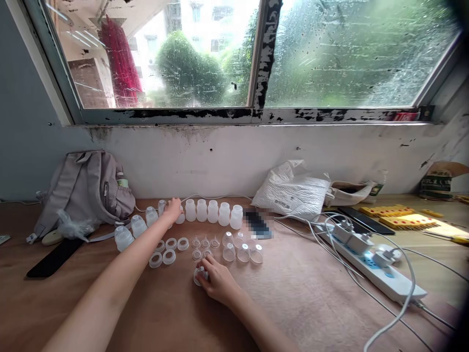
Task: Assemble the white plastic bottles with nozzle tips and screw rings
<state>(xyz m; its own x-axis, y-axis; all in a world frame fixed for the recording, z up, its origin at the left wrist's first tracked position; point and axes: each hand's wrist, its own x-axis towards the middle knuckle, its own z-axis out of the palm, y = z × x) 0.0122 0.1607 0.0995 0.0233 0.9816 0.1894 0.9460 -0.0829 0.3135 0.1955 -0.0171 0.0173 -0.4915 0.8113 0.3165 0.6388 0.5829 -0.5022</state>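
Wooden desk (293,303): left hand (172,209) outstretched onto bottle (180,215); right hand (219,282) grips ring (200,276).

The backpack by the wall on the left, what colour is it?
The backpack is a pale greyish mauve, seen best in the head view.

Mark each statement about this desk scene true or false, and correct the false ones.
1. The left hand reaches to the row of small white bottles near the wall. True.
2. The right hand rests on a small translucent part on the wooden table. True.
3. The grey backpack lies at the right end of the table. False: it lies at the left, against the wall.
4. The white power strip has nothing plugged in. False: several chargers sit in it.
5. White rings lie between the two hands. True.
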